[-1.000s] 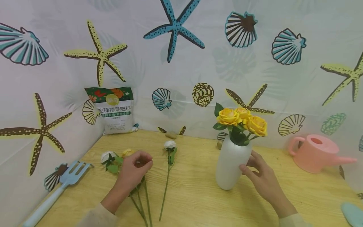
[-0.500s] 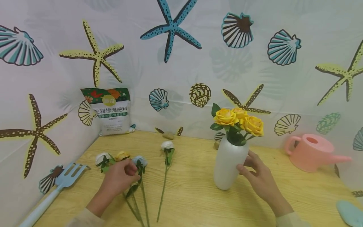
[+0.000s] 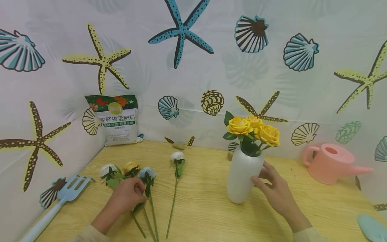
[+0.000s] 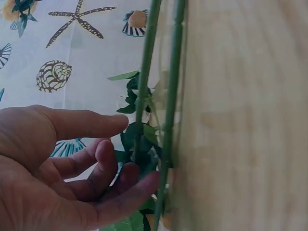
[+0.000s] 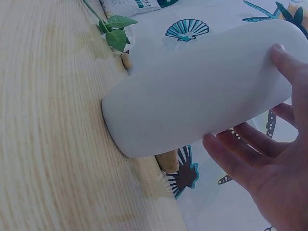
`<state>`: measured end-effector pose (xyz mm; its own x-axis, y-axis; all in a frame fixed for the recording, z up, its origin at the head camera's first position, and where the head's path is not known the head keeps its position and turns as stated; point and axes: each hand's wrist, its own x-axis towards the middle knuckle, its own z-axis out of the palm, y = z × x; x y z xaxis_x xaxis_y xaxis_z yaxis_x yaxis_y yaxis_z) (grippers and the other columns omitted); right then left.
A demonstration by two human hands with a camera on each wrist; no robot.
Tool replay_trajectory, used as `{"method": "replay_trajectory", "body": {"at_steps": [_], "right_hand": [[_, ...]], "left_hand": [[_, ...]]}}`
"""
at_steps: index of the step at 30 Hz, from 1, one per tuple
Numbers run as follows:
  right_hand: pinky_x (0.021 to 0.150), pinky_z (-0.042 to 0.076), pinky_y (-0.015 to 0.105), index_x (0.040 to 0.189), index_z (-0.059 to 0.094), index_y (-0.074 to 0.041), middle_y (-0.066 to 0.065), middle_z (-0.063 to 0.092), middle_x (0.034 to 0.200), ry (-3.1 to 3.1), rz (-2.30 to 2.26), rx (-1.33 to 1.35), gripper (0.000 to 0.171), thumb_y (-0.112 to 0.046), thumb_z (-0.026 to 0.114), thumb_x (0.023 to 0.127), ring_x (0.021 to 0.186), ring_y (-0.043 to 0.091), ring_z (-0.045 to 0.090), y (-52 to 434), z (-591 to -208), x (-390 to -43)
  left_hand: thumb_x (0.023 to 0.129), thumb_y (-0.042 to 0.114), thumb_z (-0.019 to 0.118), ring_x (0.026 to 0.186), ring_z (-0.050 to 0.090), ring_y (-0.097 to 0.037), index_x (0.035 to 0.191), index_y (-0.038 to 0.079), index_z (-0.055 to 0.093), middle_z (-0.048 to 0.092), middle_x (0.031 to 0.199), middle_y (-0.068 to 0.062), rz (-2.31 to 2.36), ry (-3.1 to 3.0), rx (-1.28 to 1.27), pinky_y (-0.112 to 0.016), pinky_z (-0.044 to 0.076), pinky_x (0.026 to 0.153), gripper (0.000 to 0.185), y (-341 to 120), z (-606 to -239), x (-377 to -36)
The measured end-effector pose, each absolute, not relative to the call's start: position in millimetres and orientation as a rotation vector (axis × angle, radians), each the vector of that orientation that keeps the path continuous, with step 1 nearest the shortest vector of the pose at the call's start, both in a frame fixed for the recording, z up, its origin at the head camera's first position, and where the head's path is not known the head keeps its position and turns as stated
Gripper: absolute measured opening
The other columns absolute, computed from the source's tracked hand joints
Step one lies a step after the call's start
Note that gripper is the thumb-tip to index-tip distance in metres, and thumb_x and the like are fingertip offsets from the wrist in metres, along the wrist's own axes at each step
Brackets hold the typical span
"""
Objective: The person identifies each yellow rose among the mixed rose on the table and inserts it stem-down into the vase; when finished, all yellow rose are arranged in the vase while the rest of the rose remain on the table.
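Note:
My left hand is low over a group of artificial flowers at the left of the table: a white one, a yellow one and a blue one. In the left wrist view a gap separates its thumb from the bent fingers, with the fingertips right at the green stems and leaves. At the right, my right hand holds the side of a white vase, its thumb and fingers around the smooth wall. Yellow roses with green leaves stand in the vase.
A single white flower lies between the group and the vase. Farther out are a blue hand fork, a fertilizer bag, a pink watering can and a pale blue tool. Stones lie by the patterned backdrop.
My left hand has moved left and down toward the stems, uncovering the blue flower head. The right hand stays on the vase, and the head view has shifted slightly.

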<state>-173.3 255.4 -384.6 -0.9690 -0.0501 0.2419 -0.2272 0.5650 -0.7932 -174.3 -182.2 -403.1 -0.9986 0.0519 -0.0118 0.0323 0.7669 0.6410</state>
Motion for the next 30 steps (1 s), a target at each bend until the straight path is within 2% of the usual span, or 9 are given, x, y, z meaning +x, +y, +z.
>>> {"method": "replay_trajectory", "body": {"at_steps": [2, 6, 8, 14, 16, 21, 28, 30], "right_hand": [[0.094, 0.058, 0.039, 0.156, 0.035, -0.019, 0.019, 0.063, 0.135, -2.606, 1.359, 0.231, 0.063, -0.025, 0.064, 0.100, 0.113, 0.001, 0.057, 255.0, -384.7, -173.4], [0.093, 0.058, 0.040, 0.156, 0.035, -0.017, 0.021, 0.062, 0.135, -2.600, 1.354, 0.246, 0.063, -0.024, 0.064, 0.101, 0.120, 0.024, 0.061, 254.3, -384.4, -173.1], [0.093, 0.058, 0.039, 0.156, 0.035, -0.016, 0.021, 0.062, 0.135, -2.602, 1.346, 0.249, 0.063, -0.026, 0.064, 0.101, 0.122, 0.031, 0.060, 254.2, -384.2, -172.7], [0.092, 0.058, 0.034, 0.156, 0.036, -0.019, 0.018, 0.063, 0.135, -2.612, 1.324, 0.238, 0.063, -0.029, 0.064, 0.101, 0.119, 0.022, 0.061, 254.1, -384.4, -171.7], [0.091, 0.058, 0.032, 0.156, 0.036, -0.018, 0.020, 0.063, 0.135, -2.602, 1.335, 0.254, 0.063, -0.028, 0.064, 0.101, 0.119, 0.023, 0.061, 254.4, -384.8, -171.6], [0.090, 0.058, 0.030, 0.156, 0.035, -0.017, 0.020, 0.062, 0.135, -2.597, 1.340, 0.264, 0.063, -0.026, 0.063, 0.101, 0.120, 0.029, 0.061, 254.0, -385.3, -171.5], [0.090, 0.059, 0.032, 0.156, 0.036, -0.018, 0.020, 0.062, 0.136, -2.597, 1.324, 0.255, 0.063, -0.025, 0.064, 0.100, 0.118, 0.020, 0.061, 254.6, -386.6, -173.2], [0.089, 0.059, 0.032, 0.156, 0.036, -0.018, 0.020, 0.062, 0.135, -2.593, 1.320, 0.256, 0.063, -0.024, 0.065, 0.100, 0.117, 0.019, 0.061, 254.7, -387.0, -173.6]], "left_hand": [[0.073, 0.004, 0.084, 0.070, 0.055, -0.015, 0.088, 0.004, 0.066, 0.061, 0.077, -0.003, 1.062, 2.939, 0.065, -0.032, 0.046, 0.062, 0.024, -182.0, -405.4, -175.3], [0.074, 0.003, 0.084, 0.072, 0.055, -0.017, 0.092, 0.004, 0.066, 0.061, 0.079, -0.005, 1.067, 2.936, 0.014, -0.032, 0.046, 0.062, 0.025, -182.9, -407.6, -176.2], [0.075, 0.002, 0.084, 0.072, 0.055, -0.017, 0.094, 0.003, 0.066, 0.060, 0.080, -0.005, 1.082, 2.930, -0.006, -0.032, 0.046, 0.062, 0.026, -183.6, -408.4, -176.6], [0.075, 0.003, 0.085, 0.069, 0.054, -0.018, 0.093, 0.002, 0.065, 0.059, 0.078, -0.006, 1.130, 2.924, -0.028, -0.032, 0.044, 0.060, 0.027, -185.3, -409.7, -177.7], [0.075, 0.003, 0.085, 0.070, 0.055, -0.018, 0.095, 0.002, 0.065, 0.060, 0.079, -0.006, 1.146, 2.912, -0.047, -0.033, 0.046, 0.060, 0.028, -186.9, -409.4, -178.4], [0.077, 0.000, 0.081, 0.077, 0.058, -0.019, 0.104, 0.000, 0.065, 0.061, 0.085, -0.009, 1.257, 2.858, -0.092, -0.036, 0.051, 0.066, 0.031, -195.4, -408.5, -183.1], [0.084, 0.003, 0.076, 0.081, 0.062, -0.023, 0.113, -0.002, 0.064, 0.064, 0.092, -0.011, 1.403, 2.847, -0.170, -0.036, 0.052, 0.064, 0.031, -206.2, -400.3, -185.9], [0.085, 0.004, 0.075, 0.088, 0.064, -0.026, 0.114, -0.001, 0.064, 0.065, 0.097, -0.014, 1.451, 2.859, -0.199, -0.038, 0.055, 0.069, 0.032, -207.2, -398.1, -184.7]]}}
